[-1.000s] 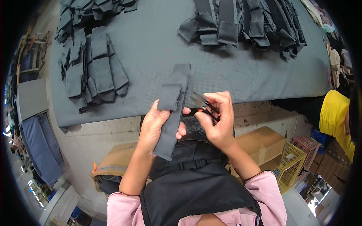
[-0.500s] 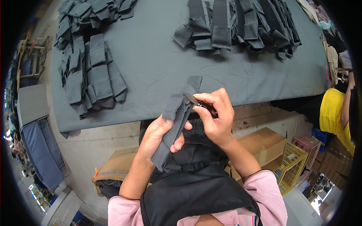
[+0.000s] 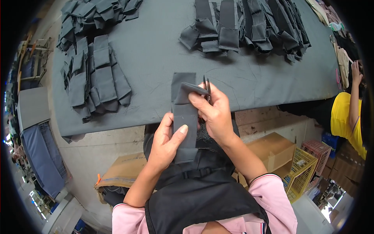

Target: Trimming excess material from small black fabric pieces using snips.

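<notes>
A dark grey fabric strip [image 3: 184, 126] with folded, stitched sections hangs between my hands, just off the table's near edge. My left hand [image 3: 165, 141] grips its lower part, thumb lying on top. With thumb and fingers my right hand [image 3: 216, 113] pinches a folded flap at the strip's upper end. Small dark thread snips [image 3: 208, 87] are tucked in that same hand, their two points apart and facing away from me. The fingers beneath the cloth are partly hidden.
The grey-covered table [image 3: 156, 50] carries a pile of similar strips [image 3: 97, 78] at left, another bundle [image 3: 99, 11] behind it, and a larger bundle [image 3: 249, 27] at far right. Below are cardboard boxes [image 3: 270, 150] and a yellow crate [image 3: 302, 165]. A person in yellow [image 3: 344, 117] is at right.
The strip has turned more upright and been spread flatter. My right hand has gone from holding the snips' blades against the cloth to pinching its flap, the snips now pointing away.
</notes>
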Demonstrator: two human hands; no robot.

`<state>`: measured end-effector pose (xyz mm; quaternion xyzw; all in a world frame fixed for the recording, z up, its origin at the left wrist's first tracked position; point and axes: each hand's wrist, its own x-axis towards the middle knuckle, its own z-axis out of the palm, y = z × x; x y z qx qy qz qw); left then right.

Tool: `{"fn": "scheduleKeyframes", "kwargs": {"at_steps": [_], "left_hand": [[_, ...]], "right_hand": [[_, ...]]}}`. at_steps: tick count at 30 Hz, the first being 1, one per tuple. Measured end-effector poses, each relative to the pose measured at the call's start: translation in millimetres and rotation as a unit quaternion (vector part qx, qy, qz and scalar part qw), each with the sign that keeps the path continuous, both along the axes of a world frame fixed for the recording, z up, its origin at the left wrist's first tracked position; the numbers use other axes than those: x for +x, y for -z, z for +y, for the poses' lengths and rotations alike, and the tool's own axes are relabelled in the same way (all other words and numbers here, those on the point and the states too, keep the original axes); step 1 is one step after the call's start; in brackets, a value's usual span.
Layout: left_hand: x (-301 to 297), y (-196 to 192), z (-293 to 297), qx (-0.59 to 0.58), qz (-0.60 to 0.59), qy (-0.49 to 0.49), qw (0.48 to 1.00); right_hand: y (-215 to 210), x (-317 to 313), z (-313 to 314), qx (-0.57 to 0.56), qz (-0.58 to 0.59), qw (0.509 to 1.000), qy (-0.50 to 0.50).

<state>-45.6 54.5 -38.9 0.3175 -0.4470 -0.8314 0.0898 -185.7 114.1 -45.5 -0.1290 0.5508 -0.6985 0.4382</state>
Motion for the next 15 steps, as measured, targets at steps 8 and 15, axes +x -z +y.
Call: {"fn": "scheduleKeyframes", "kwargs": {"at_steps": [8,15], "left_hand": [[-9.7,-4.1,-43.0,-0.666,0.057,0.09,0.739],[2.5,19.2,-41.5,-0.484,-0.005,0.005,0.875]], "right_hand": [[15.1,-23.0,-7.5,-0.015,-0.307,0.932,-0.192],[3.4,12.4,37.0,0.087,0.344,0.935,-0.015]]}}
